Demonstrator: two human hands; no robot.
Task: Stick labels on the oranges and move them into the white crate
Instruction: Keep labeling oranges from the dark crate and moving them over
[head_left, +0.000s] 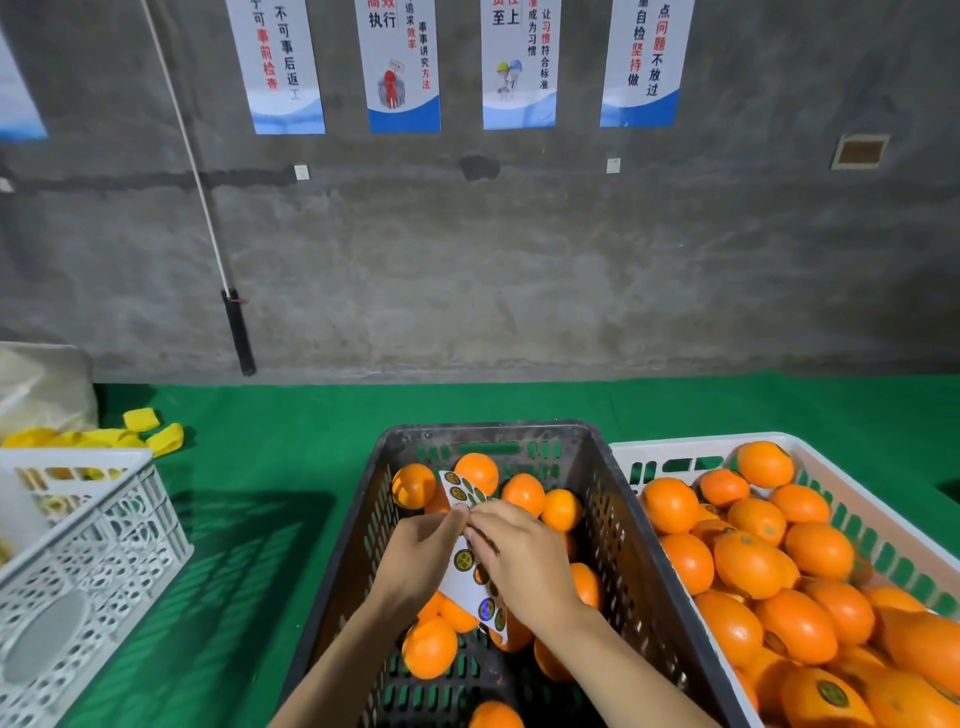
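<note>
The label sheet (462, 569) hangs over the dark crate (613, 519), held between both hands. Only its upper end and a strip between the hands show. The rest lies behind the fingers and the right wrist, so the number of labels on it cannot be counted. The labels that show are small, round and dark with yellow, and their print is too small to read.

The left hand (421, 556) reaches in from below, thumb on top, and pinches the sheet at its left edge. The right hand (519, 556) comes in from the lower right with its fingers curled down onto the sheet. Its fingertips meet the left thumb near the sheet's upper part. Whether they have a single label lifted or only grip the sheet cannot be told. Both forearms are cut off by the bottom edge.

Loose oranges (429, 647) lie in the dark crate beneath the hands, several partly hidden by them, with bare crate floor showing in places. The white crate (857, 525) touches the dark one on its right. It is heaped with more oranges (748, 564) and runs out of view at the right and bottom. One labelled orange (831, 693) near the bottom edge shows its round label.

Both crates stand on the green bench (291, 447). A white lattice crate (93, 545) sits at the left, half cut off, with yellow pieces (156, 434) behind it. Posters (400, 67) hang on the grey wall, their tops cropped.
</note>
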